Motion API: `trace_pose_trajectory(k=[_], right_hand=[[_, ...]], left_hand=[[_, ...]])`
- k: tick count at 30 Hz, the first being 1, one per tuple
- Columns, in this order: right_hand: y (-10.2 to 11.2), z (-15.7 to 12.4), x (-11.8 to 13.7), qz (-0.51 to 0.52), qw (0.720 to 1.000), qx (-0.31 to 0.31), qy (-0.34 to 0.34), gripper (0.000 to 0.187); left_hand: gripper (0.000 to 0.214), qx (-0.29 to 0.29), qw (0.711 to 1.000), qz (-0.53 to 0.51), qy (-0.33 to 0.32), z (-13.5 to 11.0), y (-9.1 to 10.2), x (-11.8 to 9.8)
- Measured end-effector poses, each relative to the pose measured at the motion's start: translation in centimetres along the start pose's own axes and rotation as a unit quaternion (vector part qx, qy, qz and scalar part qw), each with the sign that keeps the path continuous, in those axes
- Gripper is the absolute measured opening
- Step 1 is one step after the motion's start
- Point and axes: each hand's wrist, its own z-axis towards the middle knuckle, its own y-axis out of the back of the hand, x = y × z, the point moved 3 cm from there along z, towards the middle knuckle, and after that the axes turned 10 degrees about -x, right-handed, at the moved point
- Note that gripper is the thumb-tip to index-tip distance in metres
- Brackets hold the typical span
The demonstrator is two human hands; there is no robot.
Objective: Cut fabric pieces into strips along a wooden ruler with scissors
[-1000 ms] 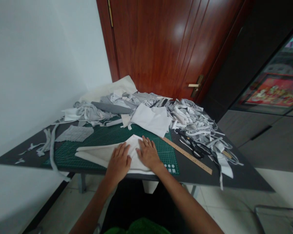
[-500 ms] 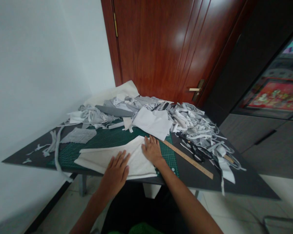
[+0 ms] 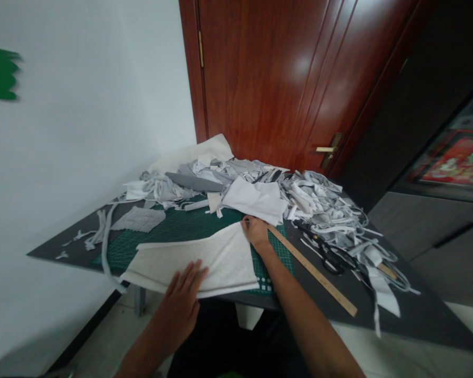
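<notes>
A cream piece of fabric (image 3: 216, 257) lies on the green cutting mat (image 3: 189, 220), its near side along the table's front edge. My left hand (image 3: 185, 289) rests flat on the near part of the fabric, fingers stretched out. At the far right corner of the cloth, my right hand (image 3: 256, 231) has its fingers bent and closed on that corner. The fingertips are partly hidden. Just right of this hand a wooden ruler (image 3: 313, 270) lies slantwise, its far end close to the fingers.
Black scissors (image 3: 331, 257) lie right of the ruler. Piles of grey and white fabric scraps (image 3: 311, 199) cover the back and right of the table. A white cloth piece (image 3: 256, 199) lies beyond my right hand. Grey scraps (image 3: 140, 218) are at the left, before a wooden door (image 3: 260, 79).
My right hand went from lying flat on the fabric to bent fingers closed on its far corner. The left hand stays flat on the cloth. The camera view has shifted left.
</notes>
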Motion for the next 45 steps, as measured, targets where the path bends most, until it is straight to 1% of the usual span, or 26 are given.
trace_pose_trajectory(k=[2, 4, 6, 7, 10, 12, 14, 16, 18, 20, 23, 25, 27, 30, 33, 37, 41, 45], right_hand=[[-0.3, 0.5, -0.4, 0.008, 1.0, -0.001, 0.004, 0.026], [-0.7, 0.7, -0.7, 0.011, 1.0, -0.005, 0.008, 0.025], [-1.0, 0.8, -1.0, 0.013, 1.0, -0.01, 0.015, 0.026], [-1.2, 0.8, -1.1, 0.014, 1.0, -0.012, 0.019, 0.026], [-1.5, 0.6, -1.2, 0.02, 0.999, -0.024, 0.037, 0.03], [-1.5, 0.5, -1.2, 0.029, 0.998, -0.039, 0.049, 0.036], [-1.6, 0.5, -1.2, 0.043, 0.996, -0.055, 0.059, 0.041], [-1.5, 0.4, -1.2, 0.06, 0.994, -0.069, 0.063, 0.043], [-1.3, 0.4, -1.4, 0.077, 0.992, -0.079, 0.062, 0.045], [-0.9, 0.4, -1.4, 0.097, 0.989, -0.089, 0.062, 0.043], [0.0, 0.1, -0.9, 0.137, 0.982, -0.095, 0.088, 0.032], [0.4, -0.3, -0.1, 0.172, 0.974, -0.078, 0.129, 0.027], [0.3, -0.7, 0.9, 0.205, 0.963, -0.049, 0.17, 0.027], [-0.4, -0.9, 2.0, 0.231, 0.952, -0.022, 0.198, 0.031], [-1.0, -0.8, 2.2, 0.227, 0.954, -0.02, 0.197, 0.031], [-1.2, -1.0, 2.3, 0.2, 0.959, -0.013, 0.203, 0.027], [-1.2, -1.5, 2.6, 0.166, 0.967, -0.007, 0.191, 0.03], [-1.7, -1.6, 2.7, 0.139, 0.974, 0.004, 0.176, 0.037]], left_hand=[[0.051, 0.018, 0.999, -0.04, 0.016, 1.6, 0.5, 0.6], [0.034, 0.049, 0.996, -0.061, 0.046, 3.8, 0.7, 1.2], [0.035, 0.082, 0.994, -0.045, 0.063, 6.5, 0.2, 1.5], [0.037, 0.089, 0.993, -0.035, 0.065, 7.8, -0.1, 1.5], [0.033, 0.089, 0.994, -0.046, 0.047, 11.4, -2.0, 1.0], [0.025, 0.084, 0.994, -0.076, 0.011, 13.2, -3.6, 0.0], [0.026, 0.079, 0.99, -0.111, -0.035, 14.3, -5.3, -1.1], [0.035, 0.071, 0.985, -0.142, -0.071, 14.8, -6.8, -2.0], [0.042, 0.044, 0.979, -0.182, -0.079, 15.0, -7.9, -2.5], [0.044, 0.012, 0.976, -0.21, -0.06, 14.8, -8.6, -2.4], [0.045, -0.007, 0.98, -0.195, -0.024, 14.5, -9.6, -1.9], [0.051, -0.005, 0.983, -0.181, -0.015, 14.4, -10.3, -1.6], [0.056, -0.003, 0.984, -0.177, -0.012, 14.4, -10.9, -1.4], [0.055, -0.006, 0.985, -0.172, -0.007, 14.3, -11.3, -0.9], [0.053, -0.014, 0.986, -0.165, 0.006, 13.7, -10.6, -0.1], [0.051, -0.008, 0.988, -0.15, 0.024, 11.3, -8.8, 2.0], [0.051, 0.027, 0.993, -0.093, 0.061, 8.4, -7.1, 5.7], [0.053, 0.061, 0.994, -0.043, 0.083, 6.9, -5.7, 9.9]])
